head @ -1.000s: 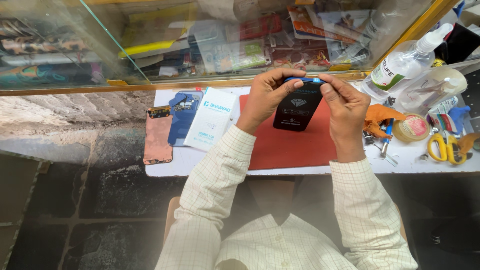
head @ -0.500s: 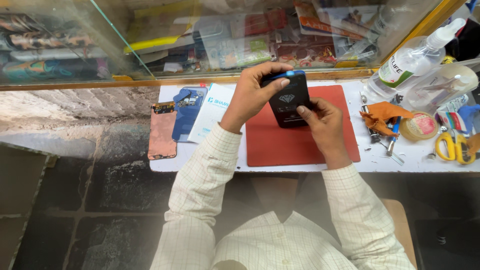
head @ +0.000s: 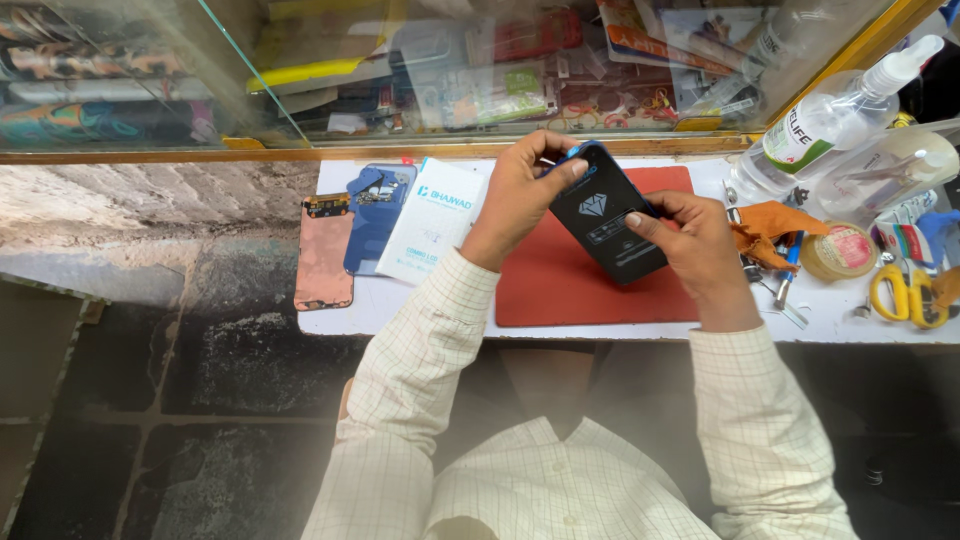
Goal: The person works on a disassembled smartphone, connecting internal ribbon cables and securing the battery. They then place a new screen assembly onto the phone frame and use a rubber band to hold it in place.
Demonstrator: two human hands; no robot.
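Both hands held a black phone (head: 608,225) tilted above a red mat (head: 560,290). The left hand (head: 520,195) gripped its upper end at about ten o'clock from the phone's middle, fingertips curled over the top edge. The right hand (head: 700,245) clasped the side at three o'clock, thumb pressed on the dark face. At nine o'clock from the mat lay a white packet (head: 432,222), a blue phone back (head: 375,215) and a copper-coloured panel (head: 324,255). At three o'clock lay an orange cloth (head: 765,230), a tape roll (head: 840,252), yellow scissors (head: 905,295) and a clear spray bottle (head: 830,120).
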